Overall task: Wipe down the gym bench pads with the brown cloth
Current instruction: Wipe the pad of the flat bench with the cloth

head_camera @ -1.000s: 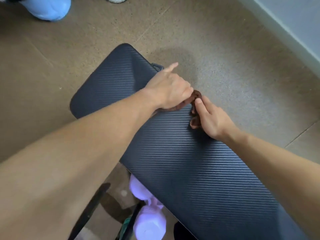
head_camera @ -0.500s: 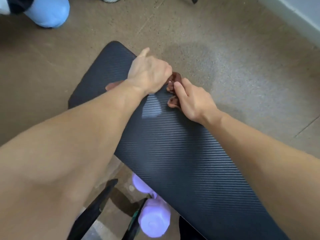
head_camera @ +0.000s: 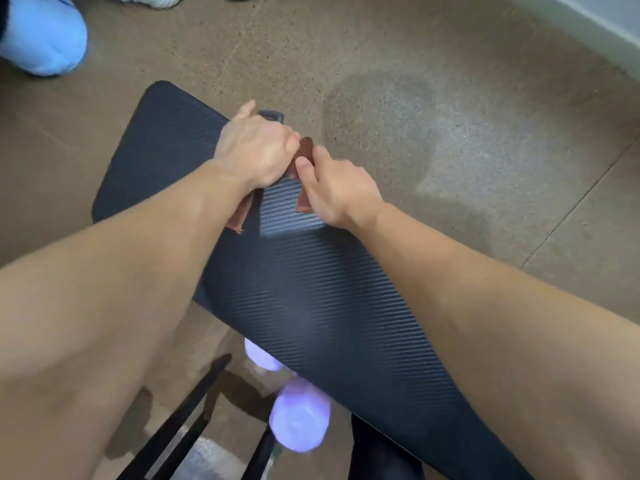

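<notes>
**gymrat_22:** so what's that padded counter (head_camera: 311,289) even made of?

**wipedown_w:** Dark stuff with fine diagonal ribbing, kind of a carbon-weave look. It's a long slab with a rounded far-left end. The left hand (head_camera: 256,154) sits on it knuckles up, grip curled tight on the brown cloth (head_camera: 306,152), thumb sticking out. The cloth is thin and rusty brown. It lies on the pad near its far edge, and one corner pokes out under the left wrist. The right hand (head_camera: 332,192) is just beside it, grip pinching the other end with the thumb on top.

**gymrat_22:** anything else around?

**wipedown_w:** There's a pale blue shoe (head_camera: 45,36) far left. Black metal legs (head_camera: 183,417) and a lilac dumbbell (head_camera: 294,424) are down by the near edge, the dumbbell partly tucked under the pad. The floor (head_camera: 450,133) is speckled tan, and there's a white baseboard (head_camera: 588,26) top right. Both forearms cover a lot of the pad, and the hands hide most of the cloth.

**gymrat_22:** vs a second ago?

**wipedown_w:** Back then the cloth was a small bunched lump between the hands. Now it's pulled out wider, with a shiny bit of pad showing between them.
</notes>
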The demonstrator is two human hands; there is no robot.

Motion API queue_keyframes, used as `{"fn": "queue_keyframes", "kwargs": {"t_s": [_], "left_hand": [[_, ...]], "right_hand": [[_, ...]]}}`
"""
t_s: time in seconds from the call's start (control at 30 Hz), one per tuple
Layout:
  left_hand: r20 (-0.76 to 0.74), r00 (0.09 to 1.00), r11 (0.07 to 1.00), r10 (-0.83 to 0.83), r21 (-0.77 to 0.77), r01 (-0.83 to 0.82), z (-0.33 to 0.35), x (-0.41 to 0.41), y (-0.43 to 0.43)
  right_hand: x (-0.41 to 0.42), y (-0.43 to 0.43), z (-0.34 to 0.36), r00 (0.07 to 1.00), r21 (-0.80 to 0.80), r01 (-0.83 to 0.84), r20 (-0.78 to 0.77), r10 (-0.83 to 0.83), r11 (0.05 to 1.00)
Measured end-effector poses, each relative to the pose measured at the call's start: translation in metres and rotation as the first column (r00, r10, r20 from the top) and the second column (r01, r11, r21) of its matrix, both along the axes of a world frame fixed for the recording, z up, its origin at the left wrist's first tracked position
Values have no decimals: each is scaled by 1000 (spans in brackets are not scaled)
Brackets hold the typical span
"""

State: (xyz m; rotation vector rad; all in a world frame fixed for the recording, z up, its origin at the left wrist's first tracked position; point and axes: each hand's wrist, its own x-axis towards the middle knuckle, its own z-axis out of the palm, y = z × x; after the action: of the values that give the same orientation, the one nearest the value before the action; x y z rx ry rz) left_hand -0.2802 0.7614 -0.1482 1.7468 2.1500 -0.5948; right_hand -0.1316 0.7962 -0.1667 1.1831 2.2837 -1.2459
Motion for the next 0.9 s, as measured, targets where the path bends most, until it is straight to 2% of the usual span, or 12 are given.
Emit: {"fn": "queue_keyframes", "kwargs": {"t_s": [0.1,0.27,0.37,0.47,0.6,0.73,0.9], "left_hand": [[77,997,1000,23,-15,-22,3,60,0],[262,957,986,-122,-76,147,9,181,3],[343,921,969,-183,-96,229,9,183,6],[323,935,968,-147,-149,203,13,139,12],[216,967,970,-133,-170,171,10,102,6],[176,982,982,-62,-166,92,11,151,5],[316,929,959,-192,-140,246,10,268,5]], "right_hand": [[67,-9,4,1000,44,0,25,-1,999],[194,-13,22,980,33,47,193,-53,998],[201,-14,25,970,26,64,232,-69,998],[152,-11,18,982,24,78,170,-81,997],[107,-13,14,991,46,81,99,-85,996],[156,-20,20,992,97,77,94,-86,992],[274,-24,35,955,113,121,259,-147,986]]}}
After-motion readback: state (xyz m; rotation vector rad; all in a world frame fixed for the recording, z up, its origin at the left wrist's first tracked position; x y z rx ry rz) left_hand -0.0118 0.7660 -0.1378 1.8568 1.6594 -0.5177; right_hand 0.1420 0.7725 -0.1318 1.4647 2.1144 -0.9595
